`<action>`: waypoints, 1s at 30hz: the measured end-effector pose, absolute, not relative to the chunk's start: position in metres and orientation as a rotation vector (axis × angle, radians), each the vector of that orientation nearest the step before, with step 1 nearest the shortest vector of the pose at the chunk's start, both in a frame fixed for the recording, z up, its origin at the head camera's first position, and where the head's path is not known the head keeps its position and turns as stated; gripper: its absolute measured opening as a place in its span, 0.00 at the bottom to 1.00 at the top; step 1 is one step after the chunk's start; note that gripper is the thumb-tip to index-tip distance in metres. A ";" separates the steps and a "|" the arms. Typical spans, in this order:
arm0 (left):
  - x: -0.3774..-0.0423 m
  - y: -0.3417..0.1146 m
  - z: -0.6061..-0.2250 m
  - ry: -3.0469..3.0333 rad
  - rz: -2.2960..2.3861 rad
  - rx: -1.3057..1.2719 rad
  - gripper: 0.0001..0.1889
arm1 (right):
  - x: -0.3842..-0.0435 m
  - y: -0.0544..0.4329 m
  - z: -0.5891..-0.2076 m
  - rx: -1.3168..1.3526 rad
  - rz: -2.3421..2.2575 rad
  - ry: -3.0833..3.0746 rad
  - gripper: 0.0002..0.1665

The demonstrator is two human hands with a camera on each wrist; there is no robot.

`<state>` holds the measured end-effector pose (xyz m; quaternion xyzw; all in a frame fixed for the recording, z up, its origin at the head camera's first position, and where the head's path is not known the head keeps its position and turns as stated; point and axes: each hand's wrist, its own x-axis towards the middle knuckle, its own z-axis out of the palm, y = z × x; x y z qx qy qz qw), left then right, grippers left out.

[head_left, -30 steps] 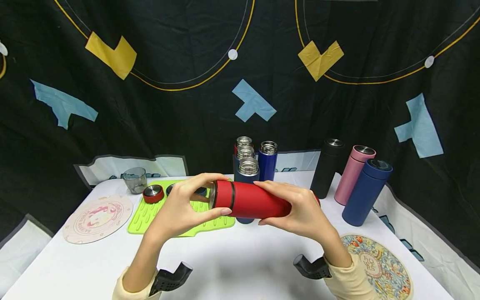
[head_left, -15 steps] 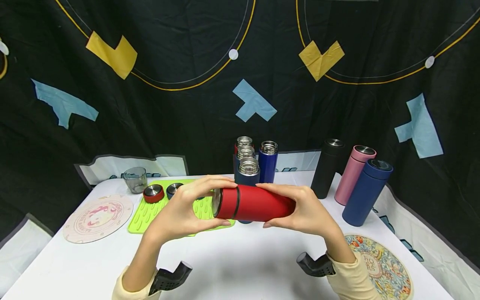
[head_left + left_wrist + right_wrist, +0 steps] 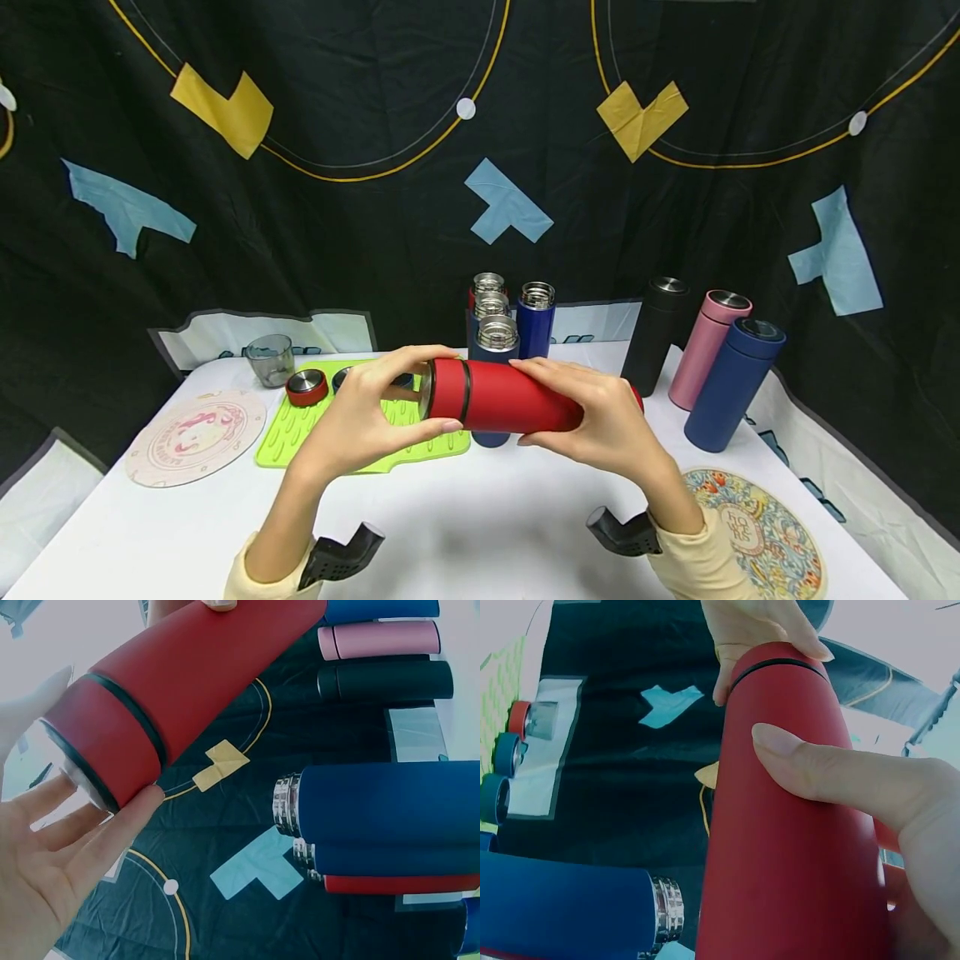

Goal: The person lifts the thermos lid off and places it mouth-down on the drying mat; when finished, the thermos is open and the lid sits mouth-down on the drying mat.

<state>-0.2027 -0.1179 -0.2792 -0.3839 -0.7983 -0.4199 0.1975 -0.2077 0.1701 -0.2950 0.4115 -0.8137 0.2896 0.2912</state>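
Note:
A red thermos (image 3: 517, 400) lies sideways in the air above the table, its dark ring (image 3: 127, 705) marking the seam between body and lid. My left hand (image 3: 352, 421) grips the lid (image 3: 447, 388), thumb on the near side and fingers round the far side. The right hand (image 3: 600, 417) holds the body from the right, its thumb lying along the red surface in the right wrist view. Behind the thermos stand several lidless bottles, among them a dark blue one (image 3: 497, 354) and a brighter blue one (image 3: 536, 325), their steel necks showing.
On a green mat (image 3: 285, 437) sit a red lid (image 3: 307, 387) and other lids, partly hidden by my left hand. A glass cup (image 3: 271, 360) stands behind. Lidded black (image 3: 652, 342), pink (image 3: 708, 350) and blue (image 3: 731, 392) bottles stand right. Round mats (image 3: 197, 437) lie at both sides.
Half a second ago the thermos was slightly lower and further right, its lid end turned more toward the camera. Both hands have since shifted back, and the left fingers again wrap the lid.

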 end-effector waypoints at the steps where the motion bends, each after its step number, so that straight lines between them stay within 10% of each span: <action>1: -0.203 -0.118 -0.279 -2.233 -1.172 -1.089 0.35 | -0.208 0.170 -0.295 1.102 0.772 -2.170 0.46; 30: -0.205 -0.120 -0.280 -2.247 -1.161 -1.123 0.37 | -0.210 0.172 -0.295 1.111 0.767 -2.175 0.46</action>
